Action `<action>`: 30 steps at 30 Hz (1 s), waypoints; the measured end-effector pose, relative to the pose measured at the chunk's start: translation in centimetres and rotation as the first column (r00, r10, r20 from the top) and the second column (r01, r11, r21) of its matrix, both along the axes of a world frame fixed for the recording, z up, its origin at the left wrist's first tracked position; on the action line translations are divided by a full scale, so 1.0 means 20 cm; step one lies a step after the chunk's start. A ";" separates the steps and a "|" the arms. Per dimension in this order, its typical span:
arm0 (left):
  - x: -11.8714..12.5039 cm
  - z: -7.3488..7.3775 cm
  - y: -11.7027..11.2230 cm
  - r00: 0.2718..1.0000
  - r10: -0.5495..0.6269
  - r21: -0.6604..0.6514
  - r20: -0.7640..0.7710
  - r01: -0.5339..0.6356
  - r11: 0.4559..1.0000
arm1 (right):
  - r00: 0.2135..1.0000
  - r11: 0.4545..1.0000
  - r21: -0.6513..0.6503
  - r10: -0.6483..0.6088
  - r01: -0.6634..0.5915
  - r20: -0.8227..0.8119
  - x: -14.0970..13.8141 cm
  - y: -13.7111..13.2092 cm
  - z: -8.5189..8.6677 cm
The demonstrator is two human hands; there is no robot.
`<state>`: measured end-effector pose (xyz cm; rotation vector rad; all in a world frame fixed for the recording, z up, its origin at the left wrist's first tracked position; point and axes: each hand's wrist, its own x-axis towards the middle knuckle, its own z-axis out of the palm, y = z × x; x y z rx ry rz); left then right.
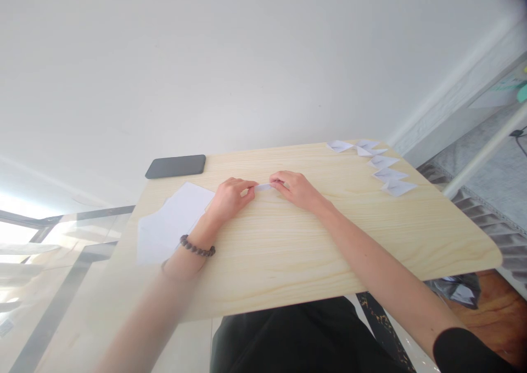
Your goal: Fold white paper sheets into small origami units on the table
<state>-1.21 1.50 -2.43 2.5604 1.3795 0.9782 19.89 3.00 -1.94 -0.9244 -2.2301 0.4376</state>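
Observation:
A narrow folded strip of white paper (263, 187) stretches between my two hands over the middle of the wooden table (288, 246). My left hand (234, 197) pinches its left end between thumb and fingers. At the other end, my right hand (297, 189) has its thumb and fingertips closed on the paper. Parts of both ends are covered by the fingers. White paper sheets (171, 222) lie to the left, partly under my left forearm, which wears a dark beaded bracelet (197, 246).
A dark phone (175, 166) rests at the table's back left corner. Several folded white paper pieces (389, 175) line the back right edge. A white wall (247, 76) rises behind the table. On the floor at right lies a dark bag (459, 290).

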 end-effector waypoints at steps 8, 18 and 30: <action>0.01 0.03 -0.04 0.999 -0.040 -0.198 -0.009 0.037 0.980 | 0.995 0.995 -0.095 -0.038 0.029 -0.094 -0.02 0.00 -0.03; 0.02 0.03 -0.04 0.996 -0.093 -0.172 -0.010 0.089 0.981 | 0.992 0.988 -0.149 -0.051 0.033 -0.119 -0.04 -0.02 -0.04; 0.02 0.03 -0.04 1.000 0.003 -0.132 -0.012 -0.004 0.991 | 0.990 0.989 -0.148 -0.014 -0.007 -0.140 -0.04 -0.02 -0.02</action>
